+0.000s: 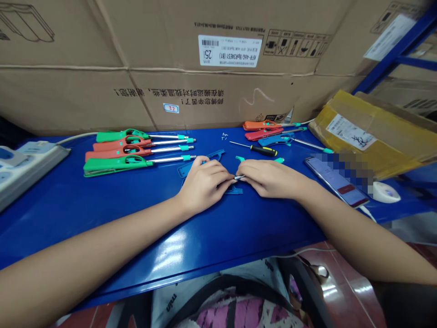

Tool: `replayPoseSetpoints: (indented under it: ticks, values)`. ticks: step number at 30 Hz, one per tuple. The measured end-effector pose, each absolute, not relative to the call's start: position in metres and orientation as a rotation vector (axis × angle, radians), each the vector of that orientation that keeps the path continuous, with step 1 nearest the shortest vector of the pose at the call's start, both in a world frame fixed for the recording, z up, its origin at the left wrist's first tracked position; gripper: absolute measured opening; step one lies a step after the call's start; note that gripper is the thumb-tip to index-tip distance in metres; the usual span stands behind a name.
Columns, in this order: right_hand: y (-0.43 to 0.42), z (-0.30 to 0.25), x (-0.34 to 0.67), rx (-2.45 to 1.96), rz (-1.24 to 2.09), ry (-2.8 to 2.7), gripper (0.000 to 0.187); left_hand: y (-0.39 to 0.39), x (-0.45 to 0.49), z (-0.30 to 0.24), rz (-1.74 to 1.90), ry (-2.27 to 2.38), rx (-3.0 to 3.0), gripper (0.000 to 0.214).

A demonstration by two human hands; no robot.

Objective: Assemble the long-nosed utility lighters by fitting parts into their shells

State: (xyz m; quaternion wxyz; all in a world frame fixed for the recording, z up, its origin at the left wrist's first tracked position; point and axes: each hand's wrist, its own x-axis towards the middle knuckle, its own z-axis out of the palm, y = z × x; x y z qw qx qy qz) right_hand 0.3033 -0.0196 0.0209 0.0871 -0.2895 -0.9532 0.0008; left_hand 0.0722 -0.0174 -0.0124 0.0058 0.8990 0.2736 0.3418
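My left hand (206, 184) and my right hand (271, 177) meet above the middle of the table, fingers closed. Pinched between their fingertips is a thin silvery metal piece (239, 177); the fingers hide most of it. Blue plastic shell halves (186, 170) lie beneath and beside my left hand, partly covered. Just behind my right hand, a teal plastic part (240, 159) and a teal tip (280, 160) show. A yellow-and-black screwdriver (264, 150) rests behind that hand, its shaft pointing left. Several tiny pale pieces (224, 136) are scattered left of the screwdriver.
Green and orange long-necked lighters (118, 165) lie in a row at left. Orange, red and blue ones (264, 133) lie at back right. A power strip (30, 168) is far left; a phone (336, 182), white device (385, 192) and taped carton (368, 132) stand right. A large cardboard box (170, 54) walls the back.
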Motion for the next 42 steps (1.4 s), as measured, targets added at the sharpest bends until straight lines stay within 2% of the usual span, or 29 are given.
replayPoseSetpoints:
  ticks: [6, 14, 26, 31, 39, 42]
  values:
    - [-0.018, 0.018, 0.302, -0.905, 0.010, -2.813, 0.020, -0.016, 0.072, -0.012, 1.034, 0.883, 2.799, 0.016]
    - [-0.018, 0.028, 0.306, -0.984, 0.242, -2.750, 0.022, -0.017, 0.074, -0.011, 1.032, 0.918, 2.801, 0.018]
    - [-0.019, 0.034, 0.309, -1.097, 0.342, -2.780, 0.028, -0.019, 0.073, -0.007, 1.050, 0.991, 2.846, 0.016]
    - [-0.019, 0.033, 0.308, -1.089, 0.362, -2.800, 0.028, -0.019, 0.074, -0.007, 1.030, 0.945, 2.891, 0.021]
    - [-0.019, 0.031, 0.308, -1.036, 0.484, -2.717, 0.015, -0.018, 0.074, -0.008, 0.945, 0.913, 2.913, 0.023]
    - [-0.018, 0.030, 0.309, -1.031, 0.497, -2.731, 0.016, -0.018, 0.074, -0.009, 0.933, 0.896, 2.949, 0.020]
